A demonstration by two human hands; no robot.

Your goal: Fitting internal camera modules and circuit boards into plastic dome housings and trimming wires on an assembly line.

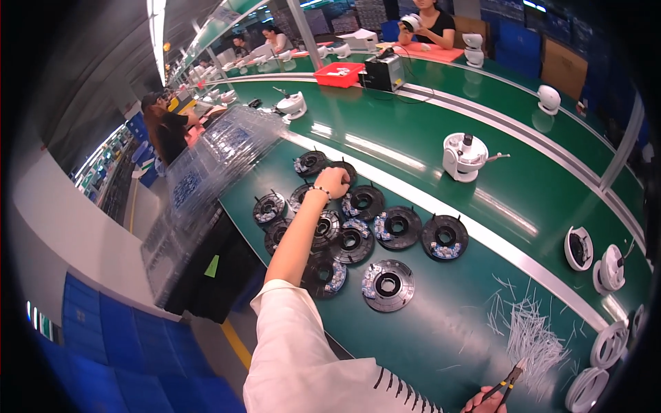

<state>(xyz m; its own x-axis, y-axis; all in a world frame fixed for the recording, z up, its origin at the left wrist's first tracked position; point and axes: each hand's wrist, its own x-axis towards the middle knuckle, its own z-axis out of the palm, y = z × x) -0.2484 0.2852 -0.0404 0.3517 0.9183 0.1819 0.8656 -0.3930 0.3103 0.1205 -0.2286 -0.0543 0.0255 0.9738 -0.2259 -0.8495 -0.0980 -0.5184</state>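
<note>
My left hand, with a beaded bracelet at the wrist, is stretched out to the far end of a group of black round plastic bases. Its fingers are curled closed at a black round base, partly covered by the hand. Several similar bases carry small blue-and-white circuit boards, such as the base on the right of the group and the greyer base nearest me. At the lower edge my right hand grips cutting pliers with black-and-yellow handles, their jaws over a pile of thin white plastic strips.
Clear plastic trays are stacked at the left. Beyond a metal rail, a green conveyor carries white camera-like housings. White rings stand at the right edge. A red bin and co-workers are farther back.
</note>
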